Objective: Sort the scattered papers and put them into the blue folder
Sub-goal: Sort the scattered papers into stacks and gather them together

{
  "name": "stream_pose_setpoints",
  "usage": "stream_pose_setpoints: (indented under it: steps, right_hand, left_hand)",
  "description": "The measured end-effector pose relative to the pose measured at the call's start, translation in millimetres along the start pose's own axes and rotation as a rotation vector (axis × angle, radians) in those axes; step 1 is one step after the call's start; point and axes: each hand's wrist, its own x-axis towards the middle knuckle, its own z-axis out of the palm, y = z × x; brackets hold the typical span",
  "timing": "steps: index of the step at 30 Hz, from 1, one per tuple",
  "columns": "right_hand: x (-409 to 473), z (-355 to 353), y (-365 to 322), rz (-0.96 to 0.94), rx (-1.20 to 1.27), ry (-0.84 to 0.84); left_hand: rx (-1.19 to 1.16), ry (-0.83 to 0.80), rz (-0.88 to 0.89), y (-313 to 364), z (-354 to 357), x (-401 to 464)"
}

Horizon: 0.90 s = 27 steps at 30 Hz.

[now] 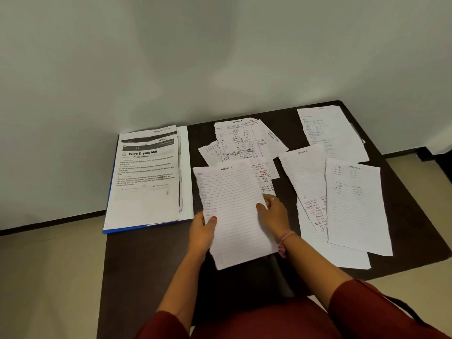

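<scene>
Two hands held a single lined sheet (pixel 234 214) just above the near middle of the desk (pixel 151 260), the left hand (pixel 203 231) pinching its left edge with the thumb laid on top and the fingers hidden beneath, the right hand (pixel 274 214) gripping the right edge with thumb and curled fingers closed on the paper. The sheet looked thin, light and floppy, with a ragged torn side, so I judged that holding it at both long edges kept it from sagging or tearing further, and that it would slide easily over the other pages. To the right, toward the near right corner, two lined pages (pixel 342 206) lay overlapping, the upper one covering part of the lower. Beyond the held sheet, in the middle of the desk, a loose heap of handwritten slips (pixel 242 143) lay criss-crossed, some with red ink; these seemed smaller and easy to crumple, best gathered flat from underneath. At the far right corner one more page (pixel 330 130) lay alone. Along the left edge the blue folder (pixel 107 231) lay open, only its blue rim showing under a stack of printed sheets (pixel 146 177) already resting in it, the top one headed "Wipe Drying Mat".
</scene>
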Motion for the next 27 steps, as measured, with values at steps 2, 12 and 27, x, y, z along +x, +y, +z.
stream_pose_setpoints:
  steps: [2,12,27]
  right_hand:
    - [10,-5,3,0.017,-0.008,0.041]
    - [35,-16,8,0.108,0.006,0.109]
    - [39,-13,2,0.097,-0.168,0.090]
  left_hand:
    - [0.030,-0.025,0.006,5,12,2]
    - [0.281,0.003,0.017,16,41,21]
    - [0.170,0.081,-0.013,11,50,32]
